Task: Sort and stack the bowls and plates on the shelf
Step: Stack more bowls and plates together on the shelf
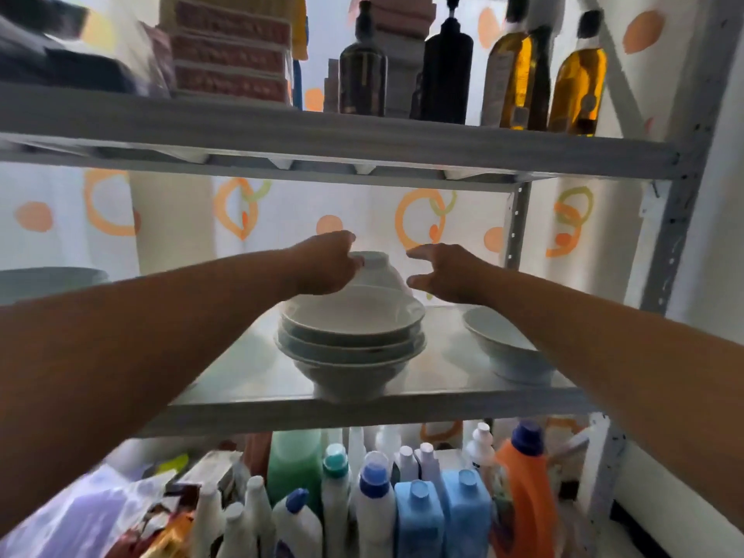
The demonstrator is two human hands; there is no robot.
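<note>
A stack of several white bowls (350, 336) stands in the middle of the grey metal shelf (249, 392). Behind and above it sits a smaller white bowl (378, 271), upside down, partly hidden by the stack's top rim. My left hand (326, 263) grips this small bowl by its left side. My right hand (443, 271) hovers just right of it, fingers spread and apart from the bowl. A single white bowl (499, 344) stands alone at the right of the shelf. Pale plates (48, 281) lie at the far left.
The upper shelf (322, 134) hangs low above my hands, carrying oil bottles (575, 82), dark bottles and boxes. Below, many detergent bottles (418, 513) and bags crowd the bottom shelf. A grey upright post (680, 219) stands at the right. A patterned curtain backs the shelf.
</note>
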